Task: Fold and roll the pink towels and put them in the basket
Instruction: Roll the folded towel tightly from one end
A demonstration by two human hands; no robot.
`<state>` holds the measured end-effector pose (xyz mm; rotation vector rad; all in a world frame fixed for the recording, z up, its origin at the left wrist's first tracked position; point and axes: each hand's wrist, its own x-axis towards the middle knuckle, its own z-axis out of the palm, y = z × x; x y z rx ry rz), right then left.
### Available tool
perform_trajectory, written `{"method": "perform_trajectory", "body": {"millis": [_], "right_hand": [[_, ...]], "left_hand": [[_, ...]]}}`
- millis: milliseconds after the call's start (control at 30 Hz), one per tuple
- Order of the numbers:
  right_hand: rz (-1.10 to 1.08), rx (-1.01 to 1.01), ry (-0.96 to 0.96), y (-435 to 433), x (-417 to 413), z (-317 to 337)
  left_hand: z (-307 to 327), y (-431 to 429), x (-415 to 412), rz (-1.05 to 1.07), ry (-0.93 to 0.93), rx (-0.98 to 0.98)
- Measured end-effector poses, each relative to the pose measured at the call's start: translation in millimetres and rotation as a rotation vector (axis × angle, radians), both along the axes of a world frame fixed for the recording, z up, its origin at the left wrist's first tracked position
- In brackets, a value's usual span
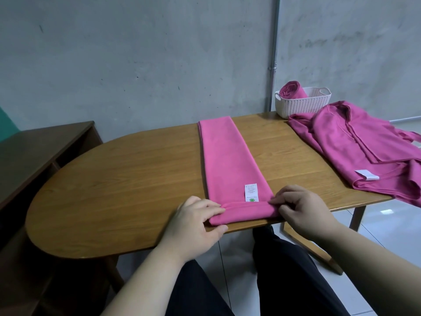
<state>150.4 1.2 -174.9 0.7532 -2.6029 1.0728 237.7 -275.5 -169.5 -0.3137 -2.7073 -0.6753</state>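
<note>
We see a pink towel [227, 160] folded into a long narrow strip, lying flat on the wooden surface [136, 179] and running from the near edge toward the wall. Its near end is turned over into a low roll right at the surface's edge. Our left hand [198, 222] grips the roll's left end, fingers lying over the top and the thumb along the near side. Our right hand [303, 208] pinches the roll's right end with curled fingertips. A white label [251, 192] sits on the strip just beyond the roll, its lower end touching the fold. To the right, well apart from the strip, a pile [364, 151] of loose pink towels lies rumpled, with part of it hanging over the surface's right edge and another white tag showing on it. Behind the pile, at the far corner by the wall, stands a white basket [303, 106] with one rolled towel [292, 90] leaning in its left end. A dark wooden cabinet [34, 151] stands to the left of the surface.
</note>
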Motion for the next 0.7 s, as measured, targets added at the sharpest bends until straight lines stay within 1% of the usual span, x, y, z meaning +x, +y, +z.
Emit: {"method": "perform_trajectory", "body": {"millis": [133, 200, 300, 367, 433, 500, 600, 700], "right_hand": [[0.139, 0.111, 0.009, 8, 1, 2], [0.144, 0.144, 0.044, 10, 0, -3], [0.135, 0.111, 0.093, 8, 1, -2], [0.146, 0.084, 0.089, 4, 4, -1], [0.153, 0.066, 0.068, -3, 7, -1], [0.114, 0.067, 0.041, -7, 6, 0], [0.050, 0.065, -0.053, -15, -3, 8], [0.011, 0.116, -0.096, -22, -14, 12]], "left_hand": [[1, 0, 0, 0.027, -0.004, -0.008], [1, 2, 0, 0.040, 0.009, -0.007], [0, 4, 0, 0.064, 0.051, -0.022], [-1, 5, 2, 0.094, 0.063, 0.018], [-2, 2, 4, 0.125, 0.051, 0.124], [-1, 0, 3, 0.147, -0.001, 0.200], [4, 1, -6, 0.162, -0.038, 0.180], [6, 0, -14, 0.181, -0.002, 0.171]]}}
